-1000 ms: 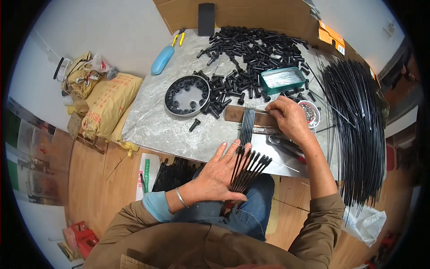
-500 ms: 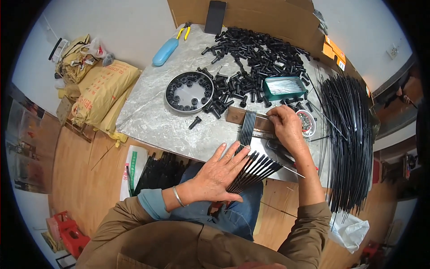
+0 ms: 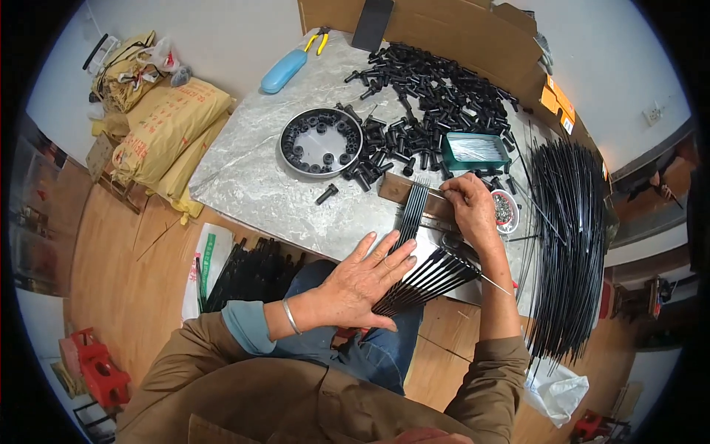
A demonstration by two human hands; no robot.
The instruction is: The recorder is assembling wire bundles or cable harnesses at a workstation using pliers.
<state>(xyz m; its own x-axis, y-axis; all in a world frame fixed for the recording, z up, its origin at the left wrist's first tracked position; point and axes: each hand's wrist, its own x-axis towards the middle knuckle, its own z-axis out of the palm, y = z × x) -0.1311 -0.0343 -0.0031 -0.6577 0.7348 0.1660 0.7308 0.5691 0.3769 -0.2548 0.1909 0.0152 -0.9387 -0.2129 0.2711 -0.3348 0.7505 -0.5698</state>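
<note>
1. The left hand [image 3: 364,285] lies flat with fingers spread, pressing down on a fan of thin black rods [image 3: 421,275] at the near edge of the table [image 3: 244,177].
2. The right hand [image 3: 473,211] is curled, its fingertips pinching the far ends of the rods against a brown wooden block [image 3: 396,189]; the rods run from the block toward the person's lap and stick out over the table edge.
3. Just right of that hand sits a small round dish of metal bits [image 3: 505,209], and behind it a green tray [image 3: 475,150].
4. A heap of short black tubes [image 3: 429,96] crowds the far middle of the table, with a round tray [image 3: 320,142] of the same pieces to its left and one loose piece [image 3: 326,194] nearer.
5. A big bundle of long black rods [image 3: 566,244] hems in the right side.
6. A blue case [image 3: 283,71] and yellow-handled pliers [image 3: 316,39] lie far left; bare grey tabletop stays open on the left.
7. Yellow sacks [image 3: 163,129] lie on the floor beyond the left edge.
</note>
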